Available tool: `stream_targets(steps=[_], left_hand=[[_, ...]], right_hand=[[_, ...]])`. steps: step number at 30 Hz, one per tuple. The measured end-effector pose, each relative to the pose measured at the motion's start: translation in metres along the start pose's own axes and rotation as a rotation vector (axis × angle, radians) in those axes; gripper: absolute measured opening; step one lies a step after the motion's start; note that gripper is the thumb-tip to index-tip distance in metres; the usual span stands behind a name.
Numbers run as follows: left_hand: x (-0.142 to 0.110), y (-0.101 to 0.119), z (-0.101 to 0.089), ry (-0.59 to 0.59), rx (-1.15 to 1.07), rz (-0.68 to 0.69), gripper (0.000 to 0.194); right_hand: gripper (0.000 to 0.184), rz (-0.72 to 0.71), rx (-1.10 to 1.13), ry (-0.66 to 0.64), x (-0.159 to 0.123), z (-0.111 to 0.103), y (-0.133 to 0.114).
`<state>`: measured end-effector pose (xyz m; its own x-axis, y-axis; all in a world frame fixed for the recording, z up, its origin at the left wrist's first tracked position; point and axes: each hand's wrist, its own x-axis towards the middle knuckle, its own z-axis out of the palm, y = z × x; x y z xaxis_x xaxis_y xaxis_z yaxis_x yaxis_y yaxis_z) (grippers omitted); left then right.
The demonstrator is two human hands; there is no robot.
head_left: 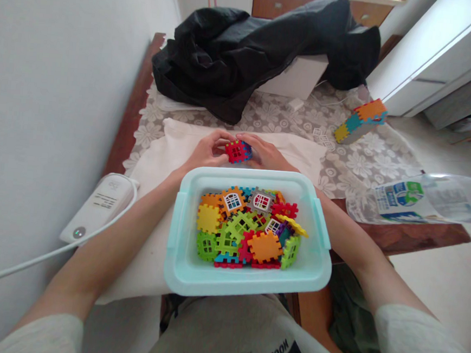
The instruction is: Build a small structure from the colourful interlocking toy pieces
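Note:
Between my two hands, on the white cloth beyond the bin, is a small block of interlocking plastic tiles (237, 151). Its red face has a window grid, and a blue side shows on the right. My left hand (210, 148) grips it from the left with bent fingers and thumb. From the right my right hand (266, 153) holds it, fingers curved over the blue side. Close to me, between my forearms, a light teal plastic bin (247, 288) holds many toothed tiles (235, 228) in orange, green, yellow, red and blue, some with windows.
A built tile structure (361, 121) stands at the right rear beside white window pieces (324, 139). A clear plastic bottle (433, 200) lies at the right edge. Black fabric (228, 56) covers a white box (296, 75). A white corded device (100, 206) is at left.

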<state>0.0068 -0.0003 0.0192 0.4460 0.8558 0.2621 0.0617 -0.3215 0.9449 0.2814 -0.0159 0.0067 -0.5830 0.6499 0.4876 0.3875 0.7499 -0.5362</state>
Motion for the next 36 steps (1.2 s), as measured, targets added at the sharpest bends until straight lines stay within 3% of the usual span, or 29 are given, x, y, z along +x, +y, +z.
stream_targets(steps=[12,19,26,32,36], left_hand=[[-0.003,0.002,0.003,0.052,0.010,-0.016,0.044],[0.001,0.002,0.000,0.032,-0.072,-0.031,0.030],[0.004,-0.002,0.001,-0.003,-0.119,-0.034,0.027],[0.003,-0.003,0.004,0.000,-0.082,-0.012,0.027],[0.002,-0.004,0.007,0.046,-0.064,0.017,0.024]], right_hand=[[0.059,-0.044,-0.030,0.029,0.001,0.003,-0.001],[0.061,0.064,-0.007,-0.029,0.000,-0.004,-0.006],[0.080,0.084,0.020,-0.004,0.000,-0.001,0.002],[0.065,0.039,0.097,-0.019,0.002,-0.005,-0.012],[0.065,0.011,0.107,-0.019,0.002,-0.006,-0.014]])
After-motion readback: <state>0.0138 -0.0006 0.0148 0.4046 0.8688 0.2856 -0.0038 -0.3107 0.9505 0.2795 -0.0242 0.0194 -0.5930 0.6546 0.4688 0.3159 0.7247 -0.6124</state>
